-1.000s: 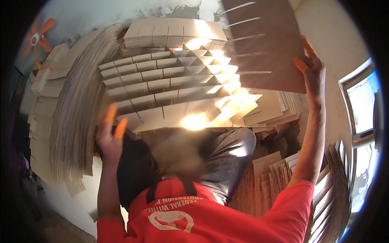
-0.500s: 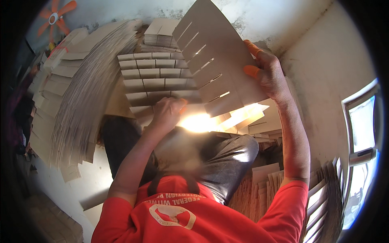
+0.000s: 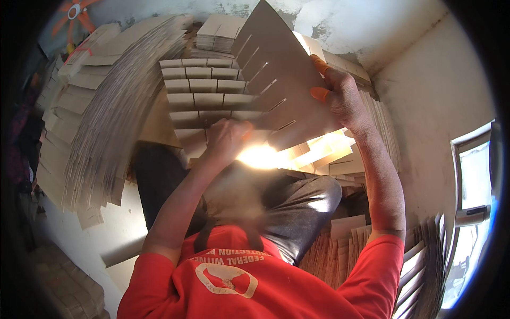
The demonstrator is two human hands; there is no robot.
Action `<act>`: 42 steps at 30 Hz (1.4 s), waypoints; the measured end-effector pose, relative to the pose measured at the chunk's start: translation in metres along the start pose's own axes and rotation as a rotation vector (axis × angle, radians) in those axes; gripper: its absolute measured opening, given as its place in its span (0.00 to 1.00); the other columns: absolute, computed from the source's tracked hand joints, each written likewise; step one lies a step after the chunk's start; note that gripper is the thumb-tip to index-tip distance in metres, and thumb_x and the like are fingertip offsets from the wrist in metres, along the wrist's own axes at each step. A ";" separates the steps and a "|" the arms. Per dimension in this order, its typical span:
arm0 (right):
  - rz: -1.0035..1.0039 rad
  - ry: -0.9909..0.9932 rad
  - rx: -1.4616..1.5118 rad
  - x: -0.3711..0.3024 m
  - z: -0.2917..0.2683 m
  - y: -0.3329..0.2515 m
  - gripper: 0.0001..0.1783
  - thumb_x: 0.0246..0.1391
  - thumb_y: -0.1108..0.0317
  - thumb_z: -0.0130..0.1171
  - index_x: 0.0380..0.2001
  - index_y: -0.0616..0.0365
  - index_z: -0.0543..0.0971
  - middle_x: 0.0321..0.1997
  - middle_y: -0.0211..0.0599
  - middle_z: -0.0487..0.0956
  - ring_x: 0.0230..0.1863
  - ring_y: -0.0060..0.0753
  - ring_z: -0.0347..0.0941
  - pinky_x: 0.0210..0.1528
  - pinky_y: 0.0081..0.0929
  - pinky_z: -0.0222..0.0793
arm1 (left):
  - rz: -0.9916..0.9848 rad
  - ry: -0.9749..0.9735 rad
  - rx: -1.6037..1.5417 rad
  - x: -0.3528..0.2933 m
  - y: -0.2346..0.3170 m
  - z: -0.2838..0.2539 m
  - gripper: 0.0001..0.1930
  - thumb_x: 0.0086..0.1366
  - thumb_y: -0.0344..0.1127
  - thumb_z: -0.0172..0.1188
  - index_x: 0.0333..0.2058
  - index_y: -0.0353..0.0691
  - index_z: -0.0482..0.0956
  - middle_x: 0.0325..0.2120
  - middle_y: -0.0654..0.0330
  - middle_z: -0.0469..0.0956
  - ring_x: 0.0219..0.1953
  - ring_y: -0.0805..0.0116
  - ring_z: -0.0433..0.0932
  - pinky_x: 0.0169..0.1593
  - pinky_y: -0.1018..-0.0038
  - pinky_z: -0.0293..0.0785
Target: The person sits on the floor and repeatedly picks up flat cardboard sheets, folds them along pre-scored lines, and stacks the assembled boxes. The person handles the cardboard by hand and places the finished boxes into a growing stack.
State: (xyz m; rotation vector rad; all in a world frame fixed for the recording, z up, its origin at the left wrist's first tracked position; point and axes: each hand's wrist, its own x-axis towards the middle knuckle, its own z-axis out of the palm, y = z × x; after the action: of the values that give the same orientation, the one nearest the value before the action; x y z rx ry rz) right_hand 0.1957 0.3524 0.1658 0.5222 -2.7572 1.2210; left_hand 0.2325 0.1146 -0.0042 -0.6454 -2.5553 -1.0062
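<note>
My right hand (image 3: 348,103), with orange covers on its fingertips, grips a large slotted cardboard sheet (image 3: 303,98) by its right edge. The sheet stands tilted, its row of slits along the left side. That side meets the right ends of a cardboard divider grid (image 3: 207,100), made of several crossed strips. Whether the strips sit inside the slits, I cannot tell. My left hand (image 3: 227,139) is closed at the grid's near right corner, fingers curled over the nearest strip; its fingertips are partly hidden and blurred.
Left of the grid leans a long fanned row of cardboard sheets (image 3: 114,106). A cardboard stack (image 3: 219,34) stands behind it. More upright cardboard pieces (image 3: 340,244) are at lower right, near a window (image 3: 475,181). Glaring sunlight falls between my hands. An orange fan (image 3: 73,11) is at far left.
My right hand has moved slightly left with the slotted sheet, bringing it closer over the grid. My left hand stays at the grid's near corner. The whole view has shifted a little.
</note>
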 end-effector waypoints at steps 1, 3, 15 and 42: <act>-0.037 -0.001 0.008 0.003 0.002 0.006 0.37 0.47 0.85 0.56 0.64 0.59 0.68 0.29 0.33 0.78 0.32 0.19 0.72 0.39 0.20 0.71 | -0.002 -0.005 -0.004 0.000 0.000 0.000 0.08 0.54 0.28 0.66 0.35 0.35 0.84 0.30 0.49 0.82 0.32 0.47 0.80 0.38 0.59 0.75; -0.003 -0.091 0.053 0.010 0.003 0.009 0.37 0.47 0.85 0.57 0.64 0.60 0.68 0.28 0.35 0.77 0.32 0.19 0.72 0.39 0.21 0.70 | -0.006 -0.012 -0.008 0.002 0.001 -0.002 0.08 0.54 0.28 0.66 0.35 0.36 0.84 0.30 0.49 0.82 0.32 0.48 0.80 0.38 0.59 0.76; -0.040 -0.299 -0.321 0.024 0.056 0.016 0.39 0.49 0.74 0.64 0.65 0.62 0.64 0.53 0.51 0.78 0.52 0.40 0.75 0.55 0.29 0.69 | -0.032 -0.027 0.055 0.008 0.001 0.001 0.09 0.53 0.30 0.67 0.35 0.40 0.85 0.29 0.51 0.83 0.31 0.49 0.80 0.38 0.60 0.76; -0.277 -0.246 -0.375 0.002 0.056 0.024 0.39 0.44 0.86 0.57 0.65 0.67 0.64 0.33 0.54 0.80 0.29 0.34 0.74 0.37 0.27 0.72 | -0.029 -0.009 0.038 0.010 0.006 0.000 0.09 0.52 0.25 0.67 0.34 0.36 0.84 0.29 0.48 0.81 0.31 0.47 0.81 0.36 0.58 0.76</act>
State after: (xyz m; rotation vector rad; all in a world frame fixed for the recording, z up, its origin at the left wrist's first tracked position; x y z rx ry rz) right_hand 0.1889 0.3258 0.1111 1.0233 -2.8752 0.5970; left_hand 0.2268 0.1216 0.0033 -0.6055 -2.5917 -0.9643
